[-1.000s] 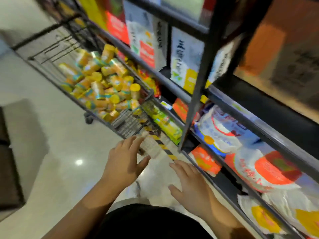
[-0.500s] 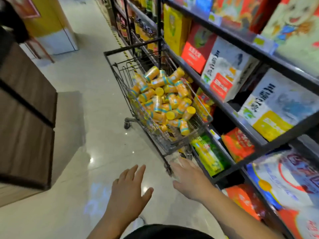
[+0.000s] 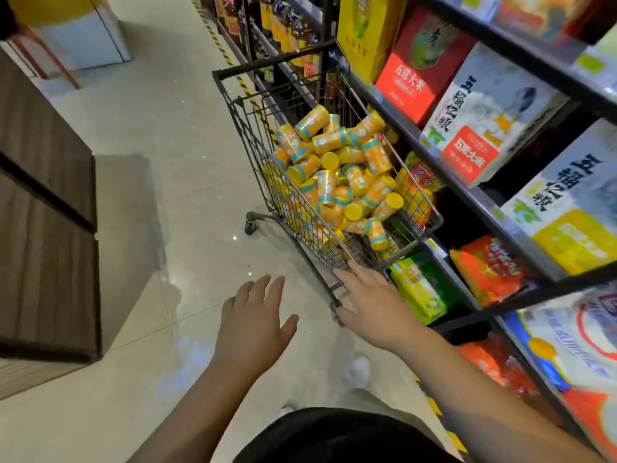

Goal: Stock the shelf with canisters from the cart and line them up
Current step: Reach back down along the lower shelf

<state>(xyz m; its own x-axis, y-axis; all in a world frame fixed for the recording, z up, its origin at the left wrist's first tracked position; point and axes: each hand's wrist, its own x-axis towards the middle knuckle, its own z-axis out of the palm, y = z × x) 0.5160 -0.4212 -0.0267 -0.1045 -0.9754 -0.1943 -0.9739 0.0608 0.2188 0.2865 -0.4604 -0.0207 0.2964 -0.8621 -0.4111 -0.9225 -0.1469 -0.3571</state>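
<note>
Pale glossy floor tiles (image 3: 160, 202) run down a shop aisle, with a shelf (image 3: 514, 235) of boxes (image 3: 484, 121) and bags (image 3: 487, 269) along the right side. A wire cart (image 3: 263, 162) stands just beside the shelf. The canisters (image 3: 337, 175) lie in a loose heap inside the cart basket, most on their sides, yellow with teal bands and yellow lids. None is on the shelf in view.

Handling: the canisters appear to be light, stiff tubes with smooth labels. Expect them to roll, and expect the heap to shift when one is lifted. Take hold around the middle of the body, thumb opposite the fingers. Avoid lifting by the lid, which may come loose.

Hand pose: the right hand (image 3: 377, 305) reaches forward to the near end of the cart, palm down, fingers straight and slightly spread. It holds nothing; contact with the wire cannot be confirmed. The left hand (image 3: 253, 325) hovers over the floor, left of the cart, fingers spread, thumb out, empty.
</note>
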